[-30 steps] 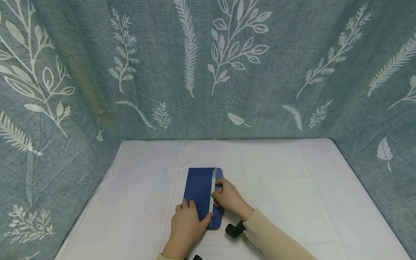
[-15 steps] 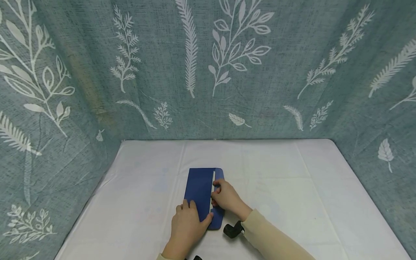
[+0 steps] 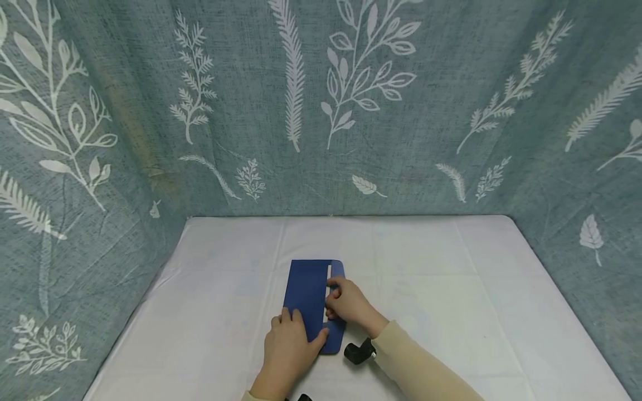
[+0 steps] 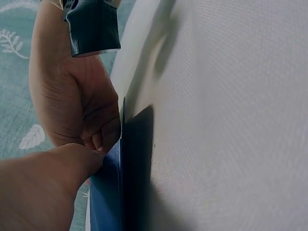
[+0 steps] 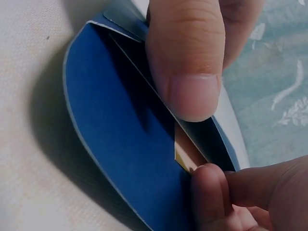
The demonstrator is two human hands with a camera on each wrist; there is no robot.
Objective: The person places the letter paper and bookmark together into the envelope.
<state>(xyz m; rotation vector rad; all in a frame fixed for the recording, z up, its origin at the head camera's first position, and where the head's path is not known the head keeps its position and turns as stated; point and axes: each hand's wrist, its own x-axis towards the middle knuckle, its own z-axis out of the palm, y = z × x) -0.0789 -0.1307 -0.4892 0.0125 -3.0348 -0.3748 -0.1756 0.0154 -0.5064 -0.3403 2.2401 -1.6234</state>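
A blue envelope lies on the cloth with its rounded flap folded out to the right. My left hand rests on its near part, fingers spread over the front and the thumb at the pocket's edge. At the opening, my right hand pinches a pale slip of paper. The right wrist view shows the pocket gaping, with a yellowish edge of the slip beside the fingers and most of it hidden inside. In the left wrist view, the envelope stands a little off the cloth, casting a shadow.
A white cloth covers the table. Behind and at both sides hangs a grey-green curtain with white leaf prints. A black wrist camera sits under the right wrist, close to the envelope's near right corner.
The slip has gone deeper into the envelope: its strip ran nearly the whole opening a second ago and now shows shorter. The right hand has shifted slightly; the left hand stays put.
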